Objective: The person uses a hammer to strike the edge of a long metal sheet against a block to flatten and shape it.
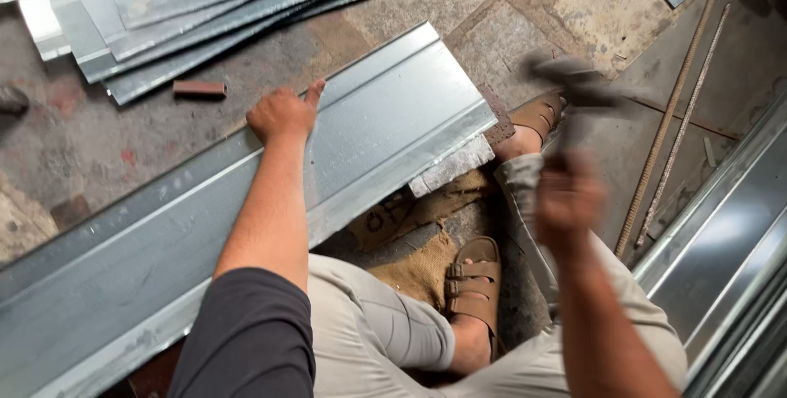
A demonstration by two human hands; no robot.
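A long folded sheet of galvanised metal (385, 111) lies across the floor from lower left to centre. My left hand (283, 113) presses down on its far edge, fingers curled and thumb raised. My right hand (568, 195) is raised at the right and blurred, gripping the handle of a hammer (574, 82) whose dark head hangs above the sheet's right end. Under that end sits a flat metal bar (451, 167).
More metal sheets (188, 4) are stacked at the top left, and others (730, 242) lie at the right. Two thin rods (680, 111) lie on the stone floor. A small brown block (199, 88) rests near the stack. My sandalled feet (474, 279) rest on burlap sacking (418, 263).
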